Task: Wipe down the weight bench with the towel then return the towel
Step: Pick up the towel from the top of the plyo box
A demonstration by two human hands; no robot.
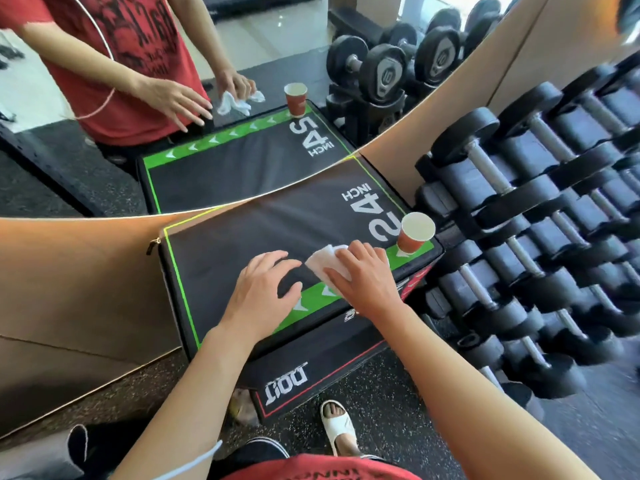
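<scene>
The bench is a black padded box [242,233] with a green stripe along its near edge and "24 INCH" printed in white. A white towel [327,259] lies bunched on the pad near the green stripe. My right hand [363,275] covers the towel, fingers curled over it, pressing it to the surface. My left hand [263,289] lies flat on the pad just left of the towel, fingers spread.
A red paper cup [414,233] stands on the box's right near corner, close to my right hand. A rack of black dumbbells [540,258] fills the right side. A mirror [214,98] behind the box reflects everything. A sandalled foot [337,426] stands on the rubber floor.
</scene>
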